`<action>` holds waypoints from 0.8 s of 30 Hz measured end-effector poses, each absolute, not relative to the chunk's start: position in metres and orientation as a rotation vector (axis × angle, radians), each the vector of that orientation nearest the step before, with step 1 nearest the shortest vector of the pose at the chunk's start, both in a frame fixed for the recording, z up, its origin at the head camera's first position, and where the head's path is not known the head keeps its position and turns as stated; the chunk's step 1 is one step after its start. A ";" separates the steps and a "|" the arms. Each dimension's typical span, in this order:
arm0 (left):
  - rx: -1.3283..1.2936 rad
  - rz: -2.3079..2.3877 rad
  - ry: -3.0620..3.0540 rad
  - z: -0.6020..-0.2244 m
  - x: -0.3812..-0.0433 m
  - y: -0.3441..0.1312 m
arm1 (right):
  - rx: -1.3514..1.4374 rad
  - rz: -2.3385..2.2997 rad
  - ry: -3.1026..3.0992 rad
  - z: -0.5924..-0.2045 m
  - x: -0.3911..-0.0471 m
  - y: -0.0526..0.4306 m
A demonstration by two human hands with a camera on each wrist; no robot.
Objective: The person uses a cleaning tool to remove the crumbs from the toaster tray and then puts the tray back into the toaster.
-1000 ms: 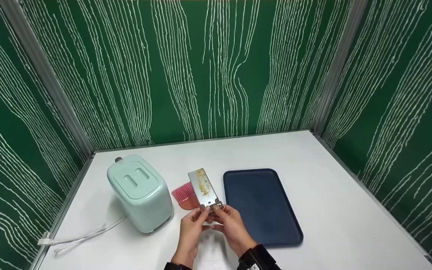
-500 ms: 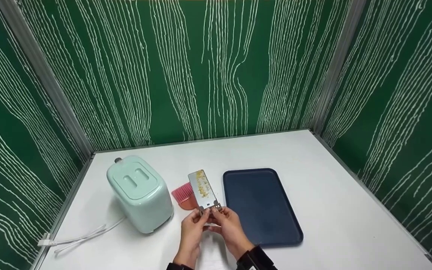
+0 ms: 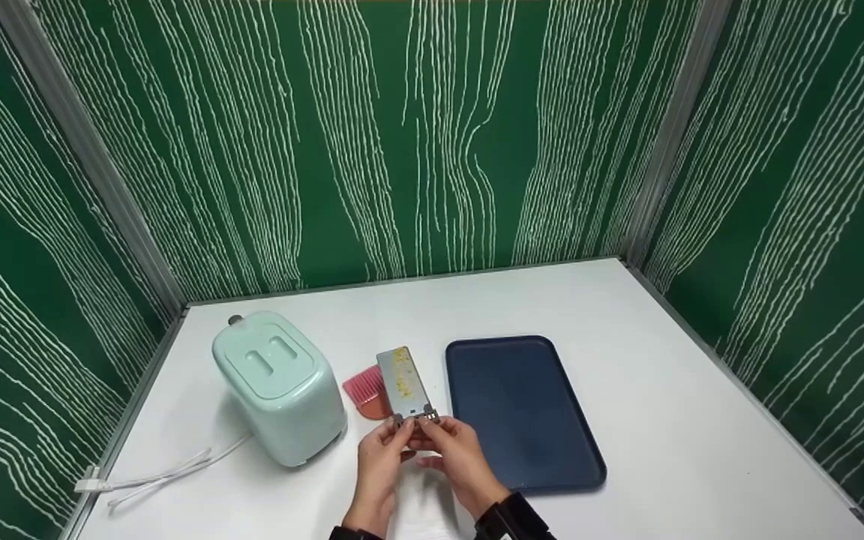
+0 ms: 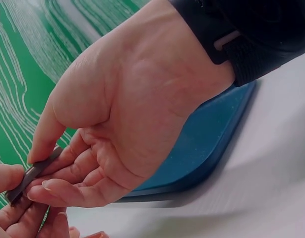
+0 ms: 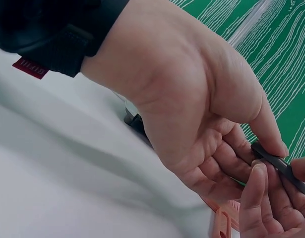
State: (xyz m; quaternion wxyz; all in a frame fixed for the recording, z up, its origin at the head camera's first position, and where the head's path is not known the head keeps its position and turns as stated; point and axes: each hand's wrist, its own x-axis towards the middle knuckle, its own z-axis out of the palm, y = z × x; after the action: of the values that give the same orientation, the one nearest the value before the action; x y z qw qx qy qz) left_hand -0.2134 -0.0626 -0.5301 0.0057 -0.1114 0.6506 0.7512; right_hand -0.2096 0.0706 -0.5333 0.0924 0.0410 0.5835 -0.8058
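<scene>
A one-ended grip is bearing a crumbly load

The left hand and the right hand are pinching the near end of a metal crumb tray, thumbs on top and fingers beneath. It is extending away from them between the mint-green toaster on the left and the navy serving tray on the right.

Spilling is probably posing the main risk: yellow crumbs are lying along the upper face, and a tilt could send them onto the white tabletop. With all the support sitting at the near end, a slackening thumb could let the far end drop or twist. The left edge is overlapping the pink-and-orange brush in the head view, so a sideways swing might knock it; whether they are touching, I cannot tell.

The toaster's white cord is trailing left towards a plug at the tabletop's left edge. Green panels with wavering white lines are enclosing the far, left and right sides, and grey metal posts are standing at both far corners.
</scene>
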 end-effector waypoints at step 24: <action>-0.387 2.453 1.933 -0.507 -0.210 -0.092 | 0.045 -2.337 1.858 -0.524 -0.215 0.079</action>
State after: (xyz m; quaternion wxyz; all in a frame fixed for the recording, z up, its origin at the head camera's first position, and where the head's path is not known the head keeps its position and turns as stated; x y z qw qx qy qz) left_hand -0.2103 -0.0924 -0.5066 -0.0025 -0.1230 0.6142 0.7795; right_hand -0.2148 0.0792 -0.5241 0.0775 0.0150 0.6204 -0.7803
